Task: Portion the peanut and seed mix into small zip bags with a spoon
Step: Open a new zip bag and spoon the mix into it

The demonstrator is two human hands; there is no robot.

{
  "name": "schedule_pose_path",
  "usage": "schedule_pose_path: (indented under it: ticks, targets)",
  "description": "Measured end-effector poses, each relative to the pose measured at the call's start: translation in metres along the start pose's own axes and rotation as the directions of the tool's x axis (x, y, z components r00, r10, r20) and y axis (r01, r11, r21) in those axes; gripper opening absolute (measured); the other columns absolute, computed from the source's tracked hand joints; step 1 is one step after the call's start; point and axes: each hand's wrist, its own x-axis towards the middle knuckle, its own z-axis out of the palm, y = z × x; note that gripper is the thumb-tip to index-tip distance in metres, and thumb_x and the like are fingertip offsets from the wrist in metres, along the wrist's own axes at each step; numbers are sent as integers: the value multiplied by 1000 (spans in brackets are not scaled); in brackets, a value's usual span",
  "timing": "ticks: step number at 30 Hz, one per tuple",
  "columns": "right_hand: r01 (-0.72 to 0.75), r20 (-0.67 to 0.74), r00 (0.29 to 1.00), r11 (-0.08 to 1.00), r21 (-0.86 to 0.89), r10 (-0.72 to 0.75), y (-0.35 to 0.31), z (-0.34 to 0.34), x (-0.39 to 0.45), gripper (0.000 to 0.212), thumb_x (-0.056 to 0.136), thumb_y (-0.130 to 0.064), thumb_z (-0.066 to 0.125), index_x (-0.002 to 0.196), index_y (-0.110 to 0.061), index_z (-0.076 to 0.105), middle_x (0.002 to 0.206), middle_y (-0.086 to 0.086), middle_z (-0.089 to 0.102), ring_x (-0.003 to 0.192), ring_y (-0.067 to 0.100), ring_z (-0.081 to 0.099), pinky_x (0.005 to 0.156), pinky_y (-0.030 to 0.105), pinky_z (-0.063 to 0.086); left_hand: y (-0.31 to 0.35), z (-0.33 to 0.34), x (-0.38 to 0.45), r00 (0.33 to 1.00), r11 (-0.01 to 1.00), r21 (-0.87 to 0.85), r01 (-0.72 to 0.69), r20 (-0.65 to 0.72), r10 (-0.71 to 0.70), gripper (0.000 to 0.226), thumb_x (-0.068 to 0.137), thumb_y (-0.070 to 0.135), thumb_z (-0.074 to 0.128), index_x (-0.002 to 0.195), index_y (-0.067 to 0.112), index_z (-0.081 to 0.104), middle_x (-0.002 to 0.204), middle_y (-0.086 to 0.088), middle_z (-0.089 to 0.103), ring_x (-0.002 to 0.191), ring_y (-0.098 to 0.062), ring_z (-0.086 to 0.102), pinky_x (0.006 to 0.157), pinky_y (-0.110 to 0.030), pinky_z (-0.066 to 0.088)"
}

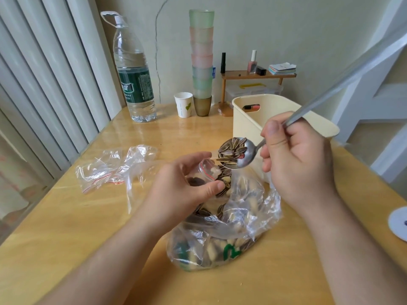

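A large clear plastic bag (222, 236) of peanuts and striped seeds lies on the wooden table (66, 227) in front of me. Above it my left hand (182, 186) pinches a small zip bag (208, 171) with a red seal line, its mouth held open and some mix inside. My right hand (295, 159) grips the long handle of a metal spoon (239, 154). The spoon bowl is heaped with seeds, tilted left and touching the small bag's mouth.
Several empty small zip bags (105, 170) lie on the table to the left. A cream plastic bin (248, 122) stands behind the spoon. Farther back are a big water bottle (134, 78), a paper cup (184, 104), a tall stack of tumblers (201, 62) and a small wooden shelf (257, 74).
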Motion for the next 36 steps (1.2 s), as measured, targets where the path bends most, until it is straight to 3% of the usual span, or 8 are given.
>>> schedule_pose_path:
  ticks: [5, 8, 18, 22, 25, 28, 33, 36]
  targets:
    - [251, 100, 966, 962, -108, -240, -2, 6, -5, 27, 107, -29, 53, 92, -12, 68, 73, -18, 56, 68, 5, 55, 69, 18, 43, 3, 11, 0, 992, 969, 245, -39, -108, 67, 73, 67, 46, 96, 134, 40, 67, 119, 26, 68, 91, 18, 67, 91, -26, 59]
    - [317, 133, 944, 942, -114, -301, 1, 12, -8, 24, 105, -22, 57, 92, -7, 70, 78, 0, 63, 72, 18, 57, 71, 29, 46, 3, 14, 1, 989, 959, 280, -35, -131, 75, 75, 67, 49, 96, 135, 39, 67, 119, 23, 72, 92, 29, 55, 97, -27, 56]
    - [418, 201, 896, 906, -73, -397, 4, 19, -10, 24, 105, -22, 61, 92, -6, 72, 79, 3, 62, 72, 24, 59, 69, 38, 47, -1, 11, 2, 989, 954, 299, -27, -133, 69, 70, 64, 69, 82, 129, 46, 67, 110, 32, 73, 116, 9, 63, 97, -39, 56]
    - [426, 231, 887, 902, -73, -400, -3, 17, -13, 9, 99, -3, 69, 91, -5, 74, 80, -8, 55, 82, -16, 55, 72, 8, 38, -1, 10, 3, 987, 968, 245, -53, -136, 88, 62, 70, 65, 82, 126, 41, 71, 108, 31, 74, 112, 13, 63, 94, -36, 57]
    - [437, 206, 885, 897, -64, -417, -1, 18, -13, 10, 93, 8, 72, 90, -2, 74, 79, 1, 59, 86, -24, 54, 72, 7, 38, -1, 10, 3, 987, 969, 235, -70, -122, 101, 58, 71, 65, 80, 124, 42, 72, 104, 33, 74, 109, 15, 64, 92, -36, 58]
    - [439, 191, 886, 896, -58, -422, 0, 20, -14, 8, 92, 6, 73, 91, -2, 75, 81, -1, 59, 85, -17, 56, 73, 8, 38, -3, 9, 4, 989, 973, 216, -76, -105, 101, 53, 74, 62, 84, 121, 42, 72, 104, 31, 75, 110, 11, 66, 94, -39, 57]
    - [444, 159, 886, 896, -21, -436, -1, 21, -14, 19, 99, -18, 66, 92, -4, 76, 79, 5, 62, 72, 22, 60, 66, 30, 48, -5, 8, 4, 995, 988, 149, -51, -81, 64, 48, 77, 49, 89, 121, 38, 73, 104, 28, 76, 109, 6, 69, 97, -41, 56]
    - [353, 132, 926, 935, 24, -353, 2, 20, -13, 25, 105, -28, 59, 94, -11, 73, 79, 1, 62, 71, 23, 64, 64, 40, 50, -7, 7, 6, 997, 998, 59, -24, -75, 29, 43, 81, 35, 91, 120, 31, 74, 98, 21, 79, 95, 8, 71, 86, -27, 56]
